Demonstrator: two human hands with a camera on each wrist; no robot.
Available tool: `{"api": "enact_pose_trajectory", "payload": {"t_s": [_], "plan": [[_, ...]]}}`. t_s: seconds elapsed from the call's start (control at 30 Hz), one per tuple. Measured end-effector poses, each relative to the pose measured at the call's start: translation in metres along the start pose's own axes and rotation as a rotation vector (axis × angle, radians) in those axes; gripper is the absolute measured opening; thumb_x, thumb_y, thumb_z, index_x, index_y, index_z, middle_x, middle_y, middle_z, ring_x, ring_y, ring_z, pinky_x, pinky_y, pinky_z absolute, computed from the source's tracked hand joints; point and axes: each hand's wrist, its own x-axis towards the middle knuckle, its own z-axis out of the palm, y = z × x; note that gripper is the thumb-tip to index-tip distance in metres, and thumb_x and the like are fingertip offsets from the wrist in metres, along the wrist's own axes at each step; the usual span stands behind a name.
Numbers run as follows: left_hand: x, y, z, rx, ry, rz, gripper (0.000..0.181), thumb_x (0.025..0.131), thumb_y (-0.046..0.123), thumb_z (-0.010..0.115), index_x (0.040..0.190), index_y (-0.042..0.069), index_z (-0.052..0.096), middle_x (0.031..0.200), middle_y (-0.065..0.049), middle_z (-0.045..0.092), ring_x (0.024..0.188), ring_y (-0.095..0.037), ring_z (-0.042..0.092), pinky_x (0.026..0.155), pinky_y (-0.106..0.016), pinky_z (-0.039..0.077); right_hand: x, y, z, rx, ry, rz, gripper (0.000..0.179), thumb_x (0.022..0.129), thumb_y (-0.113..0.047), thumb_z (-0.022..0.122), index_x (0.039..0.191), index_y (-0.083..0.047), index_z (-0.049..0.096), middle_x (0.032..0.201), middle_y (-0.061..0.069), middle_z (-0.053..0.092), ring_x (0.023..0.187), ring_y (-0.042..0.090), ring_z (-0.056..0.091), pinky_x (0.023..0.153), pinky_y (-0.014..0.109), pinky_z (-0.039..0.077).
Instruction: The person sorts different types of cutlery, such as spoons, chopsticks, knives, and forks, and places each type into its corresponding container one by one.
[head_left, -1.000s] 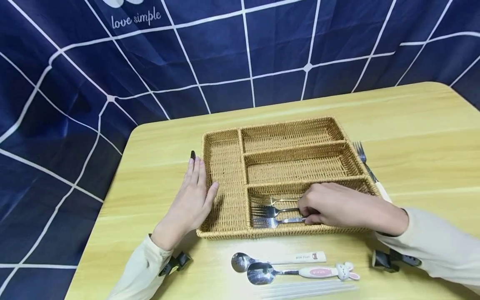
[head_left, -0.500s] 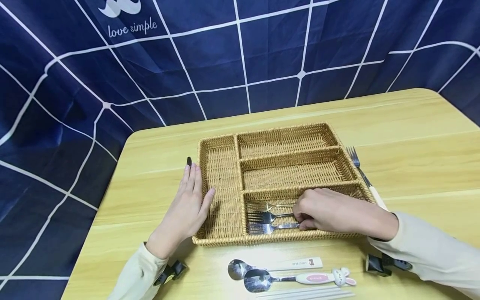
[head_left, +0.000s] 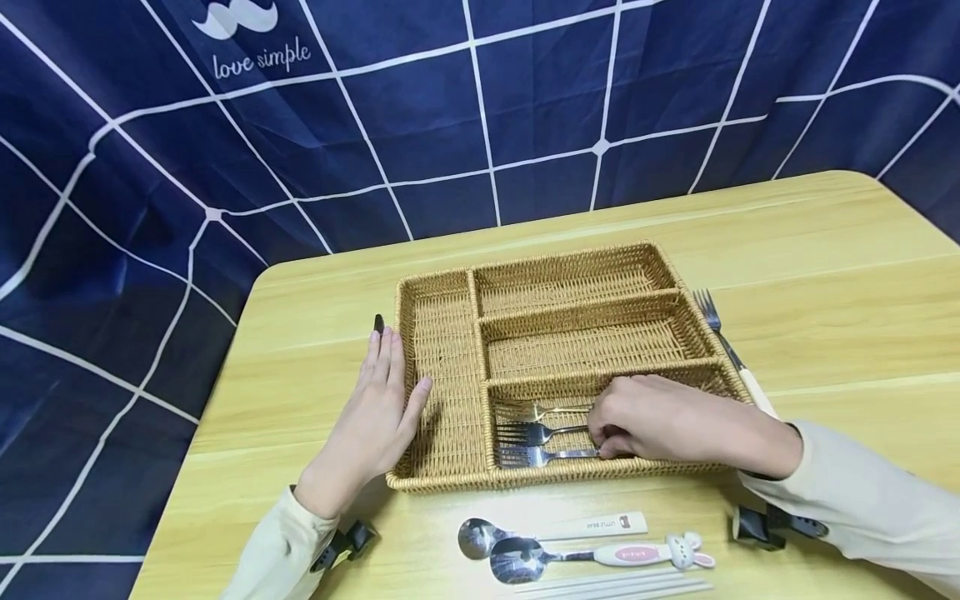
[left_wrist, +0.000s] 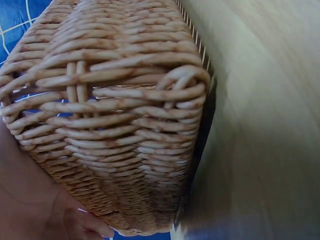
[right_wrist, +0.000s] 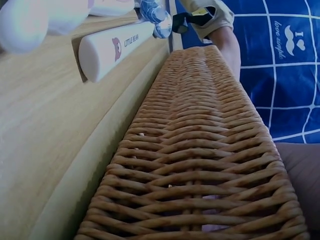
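Three forks (head_left: 523,434) lying side by side in the front compartment (head_left: 558,393) of the wicker basket (head_left: 441,481) in the head view, tines to the left, handle ends lost under the right hand (head_left: 656,418). Fingers there curled in, pinching the nearest fork (head_left: 566,454) by its handle, with the other two handles too hidden to call. Over on the left, the left hand (head_left: 369,421) with fingers straight and close together along the outside of the basket, thumb spread wide over the rim. Small dark tip (head_left: 378,323) of something poking out past them, can't tell what. Just beside the basket's right wall, a white-handled fork (head_left: 731,351) on the worktop (head_left: 322,308). In front, a bear spoon (head_left: 570,528), a rabbit spoon (head_left: 622,553) and some thin white sticks (head_left: 615,586), all roughly parallel. Behind, navy gridded cloth (head_left: 540,108). Left wrist view: mostly basket weave up close, plus part of the left hand against it at lower left. Right wrist view: long basket wall up the middle, white "LITTLE BEAR" handle on the worktop alongside, left sleeve (right_wrist: 222,20) up top, only a dim slice of right hand at the edge, fingers impossible to make out.
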Motion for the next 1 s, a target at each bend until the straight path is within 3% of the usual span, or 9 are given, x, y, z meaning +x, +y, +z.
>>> {"api": "enact_pose_trajectory", "payload": {"t_s": [0.13,0.23,0.37,0.5,0.7,0.8,1.0], "plan": [[0.0,0.0,0.001,0.0,-0.006,0.001,0.072,0.105,0.04,0.029,0.148,-0.012,0.004,0.155,-0.028,-0.003,0.145,-0.04,-0.006,0.118,-0.051,0.01,-0.008,0.001,-0.013,0.002,0.06,-0.013,0.013,0.084,-0.021,0.073,0.074,-0.024,0.066,0.07,-0.021,0.057,0.059,-0.007,0.047,0.055,0.017,0.049],[0.0,0.0,0.001,-0.005,-0.007,-0.002,0.072,0.105,0.041,0.028,0.148,-0.012,0.004,0.156,-0.029,-0.003,0.145,-0.04,-0.006,0.118,-0.051,0.01,-0.018,0.003,-0.031,-0.045,0.201,-0.009,0.004,0.083,-0.02,0.074,0.084,-0.02,0.07,0.078,-0.017,0.065,0.065,-0.004,0.055,0.059,0.02,0.053],[0.0,0.0,0.001,-0.006,-0.006,-0.009,0.073,0.105,0.043,0.024,0.149,-0.011,0.003,0.156,-0.029,-0.002,0.145,-0.039,-0.007,0.118,-0.051,0.009,-0.033,0.014,-0.047,-0.154,0.4,0.053,0.014,0.079,-0.014,0.077,0.092,-0.013,0.071,0.084,-0.008,0.07,0.068,0.001,0.062,0.061,0.023,0.055],[-0.001,0.0,0.0,-0.004,-0.009,-0.01,0.073,0.105,0.044,0.023,0.148,-0.011,0.003,0.156,-0.029,-0.002,0.145,-0.039,-0.007,0.118,-0.05,0.009,-0.053,0.03,-0.049,-0.216,0.505,0.144,0.015,0.081,-0.007,0.075,0.093,-0.013,0.067,0.08,-0.011,0.066,0.066,-0.002,0.057,0.058,0.024,0.053],[-0.001,0.0,0.0,-0.006,-0.02,-0.02,0.072,0.105,0.043,0.024,0.148,-0.011,0.002,0.156,-0.027,-0.005,0.145,-0.036,-0.01,0.118,-0.05,0.008,-0.08,0.05,-0.044,-0.254,0.586,0.292,0.002,0.09,-0.005,0.065,0.091,-0.006,0.063,0.068,-0.011,0.055,0.057,-0.004,0.043,0.047,0.024,0.042],[-0.001,0.0,0.0,-0.004,-0.017,-0.02,0.072,0.105,0.042,0.025,0.148,-0.011,0.003,0.156,-0.028,-0.003,0.145,-0.038,-0.009,0.118,-0.05,0.009,-0.089,0.058,-0.04,-0.261,0.58,0.355,0.006,0.092,-0.005,0.062,0.088,-0.007,0.061,0.065,-0.011,0.049,0.055,-0.003,0.037,0.045,0.023,0.036],[0.0,0.001,0.0,-0.012,-0.018,-0.022,0.072,0.105,0.041,0.027,0.148,-0.01,0.002,0.156,-0.027,-0.004,0.145,-0.037,-0.009,0.118,-0.05,0.008,-0.101,0.074,-0.032,-0.262,0.541,0.438,0.01,0.093,-0.007,0.062,0.085,-0.007,0.058,0.064,-0.01,0.047,0.056,0.0,0.038,0.046,0.026,0.036]]}}
